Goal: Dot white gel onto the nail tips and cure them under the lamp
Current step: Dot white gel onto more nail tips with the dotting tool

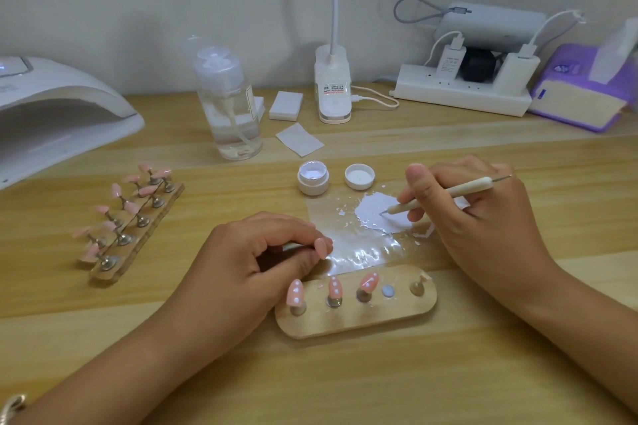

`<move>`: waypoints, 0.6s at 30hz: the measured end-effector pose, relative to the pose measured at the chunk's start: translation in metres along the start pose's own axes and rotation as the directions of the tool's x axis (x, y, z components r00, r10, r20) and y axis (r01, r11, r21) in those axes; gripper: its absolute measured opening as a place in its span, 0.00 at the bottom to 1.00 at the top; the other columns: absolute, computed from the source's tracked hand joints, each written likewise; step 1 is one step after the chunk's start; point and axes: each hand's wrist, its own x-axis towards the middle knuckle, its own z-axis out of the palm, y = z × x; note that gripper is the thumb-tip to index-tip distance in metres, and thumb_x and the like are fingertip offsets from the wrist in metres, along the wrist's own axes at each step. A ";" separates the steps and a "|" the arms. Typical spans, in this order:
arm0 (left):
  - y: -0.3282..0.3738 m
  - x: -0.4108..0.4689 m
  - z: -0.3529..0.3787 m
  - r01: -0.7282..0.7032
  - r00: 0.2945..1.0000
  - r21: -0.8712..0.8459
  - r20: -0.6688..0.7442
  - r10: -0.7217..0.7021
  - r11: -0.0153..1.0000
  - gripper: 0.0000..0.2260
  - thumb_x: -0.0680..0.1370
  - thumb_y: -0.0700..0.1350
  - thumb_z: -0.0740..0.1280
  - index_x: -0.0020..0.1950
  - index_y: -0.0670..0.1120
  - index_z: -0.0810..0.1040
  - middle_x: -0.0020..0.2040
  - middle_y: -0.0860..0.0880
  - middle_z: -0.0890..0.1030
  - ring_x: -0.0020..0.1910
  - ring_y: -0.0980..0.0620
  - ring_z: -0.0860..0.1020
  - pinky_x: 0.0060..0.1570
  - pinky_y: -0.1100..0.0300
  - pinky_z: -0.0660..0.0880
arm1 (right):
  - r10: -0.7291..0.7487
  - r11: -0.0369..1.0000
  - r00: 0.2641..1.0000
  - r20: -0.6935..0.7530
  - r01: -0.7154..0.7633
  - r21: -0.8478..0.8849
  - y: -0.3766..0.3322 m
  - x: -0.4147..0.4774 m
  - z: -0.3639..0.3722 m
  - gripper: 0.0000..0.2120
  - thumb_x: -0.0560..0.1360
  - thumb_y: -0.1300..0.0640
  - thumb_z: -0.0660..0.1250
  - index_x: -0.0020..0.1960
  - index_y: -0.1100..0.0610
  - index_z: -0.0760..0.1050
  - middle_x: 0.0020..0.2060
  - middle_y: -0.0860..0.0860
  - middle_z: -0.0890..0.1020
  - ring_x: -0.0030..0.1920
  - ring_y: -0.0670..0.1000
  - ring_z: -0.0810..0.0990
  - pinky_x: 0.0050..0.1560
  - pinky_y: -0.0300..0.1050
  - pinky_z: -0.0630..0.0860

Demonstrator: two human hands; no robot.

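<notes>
- Two bare forearms, no sleeves anywhere in view.
- Left hand [255, 262]: no rings, no watch; fingernails short, with no visible polish.
- Left wrist bare; further up, at the very bottom-left corner, a pale bracelet [12, 407] with a twisted or beaded look, only partly in view, material unclear.
- Right hand [476, 217]: no rings, no glove.
- Right thumbnail short and rounded, plain.
- Right wrist and forearm bare, no band or strap.
- No tattoos, plasters or markings visible on either arm.
</notes>
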 end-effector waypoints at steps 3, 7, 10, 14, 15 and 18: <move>0.000 0.000 0.000 0.002 1.000 0.002 0.001 -0.002 1.000 0.06 0.73 0.45 0.70 0.46 0.52 0.87 0.47 0.59 0.85 0.53 0.55 0.82 0.53 0.58 0.77 | 0.010 1.000 1.000 0.005 -0.010 0.008 0.000 0.000 0.000 0.17 0.80 0.44 0.61 0.34 0.43 0.78 0.32 0.33 0.81 0.48 0.40 0.78 0.62 0.58 0.67; 0.001 0.000 0.000 0.003 1.000 0.007 -0.001 -0.003 1.000 0.06 0.73 0.45 0.70 0.46 0.52 0.87 0.47 0.59 0.85 0.53 0.55 0.82 0.53 0.57 0.77 | 0.012 0.999 1.000 0.011 -0.013 0.036 -0.001 0.000 -0.001 0.18 0.80 0.44 0.61 0.34 0.43 0.78 0.31 0.33 0.80 0.47 0.40 0.79 0.60 0.63 0.69; 0.001 0.000 0.000 0.008 1.000 0.004 0.001 -0.008 1.000 0.06 0.73 0.46 0.70 0.46 0.52 0.87 0.47 0.59 0.85 0.53 0.54 0.82 0.53 0.56 0.77 | 0.018 0.998 1.000 0.006 -0.018 0.064 -0.002 0.001 -0.001 0.18 0.81 0.45 0.61 0.34 0.43 0.78 0.30 0.35 0.80 0.46 0.41 0.78 0.57 0.67 0.70; 0.002 0.001 0.000 0.005 1.000 0.013 -0.005 -0.005 1.000 0.07 0.72 0.46 0.70 0.46 0.52 0.87 0.46 0.60 0.85 0.54 0.55 0.82 0.53 0.56 0.77 | 0.020 0.998 1.000 0.017 -0.021 0.061 -0.001 0.002 0.000 0.18 0.81 0.45 0.60 0.35 0.44 0.78 0.31 0.35 0.80 0.46 0.41 0.78 0.56 0.67 0.70; 0.002 0.001 0.000 0.005 1.000 0.016 -0.005 -0.004 1.000 0.07 0.72 0.46 0.70 0.46 0.52 0.87 0.46 0.60 0.85 0.54 0.55 0.82 0.53 0.57 0.77 | 0.018 0.998 1.000 0.020 -0.019 0.061 -0.001 0.002 -0.001 0.18 0.81 0.45 0.60 0.35 0.44 0.78 0.30 0.34 0.80 0.46 0.41 0.78 0.56 0.67 0.70; 0.002 0.001 0.000 0.000 1.000 0.025 -0.004 0.000 1.000 0.06 0.72 0.46 0.70 0.46 0.52 0.87 0.46 0.61 0.85 0.54 0.55 0.82 0.53 0.57 0.77 | 0.018 0.998 1.000 0.016 -0.019 0.060 0.000 0.001 -0.001 0.18 0.81 0.45 0.60 0.34 0.44 0.78 0.30 0.34 0.80 0.46 0.40 0.78 0.56 0.66 0.71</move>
